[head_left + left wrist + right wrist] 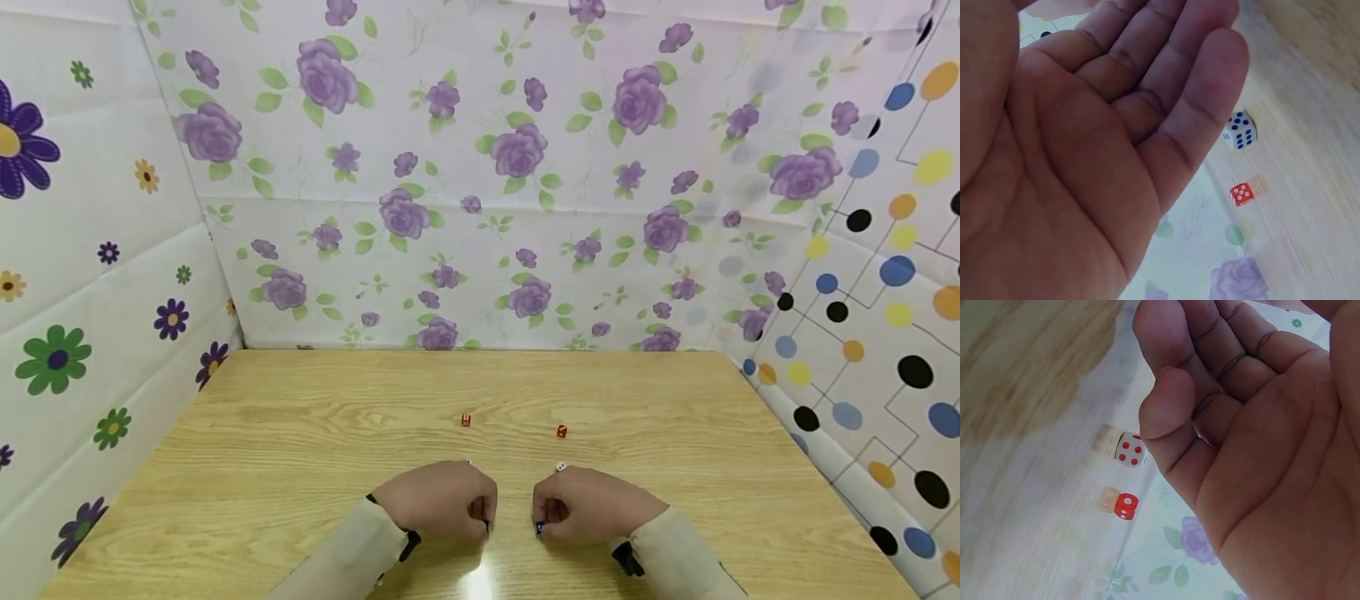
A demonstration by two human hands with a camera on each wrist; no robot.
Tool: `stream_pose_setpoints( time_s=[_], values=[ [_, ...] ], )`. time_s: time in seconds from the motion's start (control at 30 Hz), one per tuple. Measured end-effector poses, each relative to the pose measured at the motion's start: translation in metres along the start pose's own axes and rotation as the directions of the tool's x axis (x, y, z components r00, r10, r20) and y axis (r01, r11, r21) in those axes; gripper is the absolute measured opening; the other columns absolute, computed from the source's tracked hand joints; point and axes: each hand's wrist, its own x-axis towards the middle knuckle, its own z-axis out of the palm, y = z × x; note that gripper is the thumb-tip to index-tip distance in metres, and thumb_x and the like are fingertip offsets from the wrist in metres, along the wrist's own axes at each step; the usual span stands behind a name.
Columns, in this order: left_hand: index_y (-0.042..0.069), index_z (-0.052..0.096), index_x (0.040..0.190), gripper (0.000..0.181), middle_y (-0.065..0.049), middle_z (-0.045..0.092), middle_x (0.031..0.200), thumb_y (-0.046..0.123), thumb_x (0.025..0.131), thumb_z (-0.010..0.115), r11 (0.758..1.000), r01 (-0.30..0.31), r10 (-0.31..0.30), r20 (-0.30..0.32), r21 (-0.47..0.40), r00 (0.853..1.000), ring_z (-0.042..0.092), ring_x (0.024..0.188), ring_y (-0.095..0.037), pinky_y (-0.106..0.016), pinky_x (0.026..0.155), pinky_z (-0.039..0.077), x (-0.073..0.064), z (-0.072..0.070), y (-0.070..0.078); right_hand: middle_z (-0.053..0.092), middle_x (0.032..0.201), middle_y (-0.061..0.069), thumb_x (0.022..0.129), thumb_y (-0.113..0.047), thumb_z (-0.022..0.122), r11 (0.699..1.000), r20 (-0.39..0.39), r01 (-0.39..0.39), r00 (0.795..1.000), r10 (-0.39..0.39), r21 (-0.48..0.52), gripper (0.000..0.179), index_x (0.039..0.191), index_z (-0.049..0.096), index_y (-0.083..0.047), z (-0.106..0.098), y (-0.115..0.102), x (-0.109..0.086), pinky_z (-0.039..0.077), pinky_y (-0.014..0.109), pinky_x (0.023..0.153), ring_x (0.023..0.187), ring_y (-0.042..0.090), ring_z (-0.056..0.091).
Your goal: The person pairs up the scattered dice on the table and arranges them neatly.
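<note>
My left hand (442,500) is low over the table, its thumb and fingers pinching a small dark blue die (487,527), mostly covered. Facing it across a small gap, my right hand (596,502) pinches a blue die (539,529) between thumb and fingertips. Just beyond the left fingers is a white die with blue dots (1240,130), nearly hidden in the head view. Past the right knuckles lies a white die (560,467), whose red dots show in the right wrist view. Farther back are a left red die (466,421) and a right red die (562,431).
The wood-grain table (337,400) carries the dice. A rose-patterned cloth (480,242) hangs along its back edge. Flowered cloth (90,292) closes off the left side, and dotted cloth (862,250) the right. Each wrist wears a dark band (627,560) by the sleeve.
</note>
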Motion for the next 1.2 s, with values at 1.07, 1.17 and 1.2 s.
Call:
stream_pose_setpoints(
  time_s=[1.07,1.17,1.2],
  values=[
    [0.026,0.066,0.086,0.019,0.015,0.057,0.073,0.009,0.091,0.071,0.999,0.030,-0.030,-0.017,0.010,0.999,0.048,0.063,-0.001,-0.020,0.063,0.047,-0.0038,-0.0059,0.0023,0.059,0.075,-0.019,0.092,-0.010,0.073,0.999,0.013,0.019,1.000,-0.020,0.041,0.017,0.088,0.069,-0.027,-0.0001,0.0015,-0.0012,0.047,0.018,0.062,0.064,-0.004,0.050],
    [0.026,0.066,0.086,0.018,0.015,0.058,0.073,0.010,0.091,0.071,0.999,0.039,-0.039,-0.014,0.007,0.999,0.049,0.064,-0.001,-0.020,0.064,0.047,-0.0039,-0.0056,0.0027,0.059,0.076,-0.020,0.092,-0.010,0.073,0.999,0.012,0.033,0.999,-0.034,0.041,0.017,0.088,0.070,-0.026,0.0001,0.0012,-0.0014,0.048,0.018,0.061,0.064,-0.005,0.050],
    [0.027,0.066,0.085,0.018,0.015,0.058,0.073,0.010,0.091,0.071,0.999,0.041,-0.041,-0.014,0.006,0.999,0.049,0.064,-0.001,-0.020,0.064,0.048,-0.0039,-0.0056,0.0029,0.059,0.076,-0.020,0.092,-0.010,0.073,0.998,0.013,0.032,0.999,-0.033,0.045,0.017,0.088,0.070,-0.026,0.0001,0.0011,-0.0016,0.048,0.018,0.061,0.064,-0.005,0.050]
  ],
)
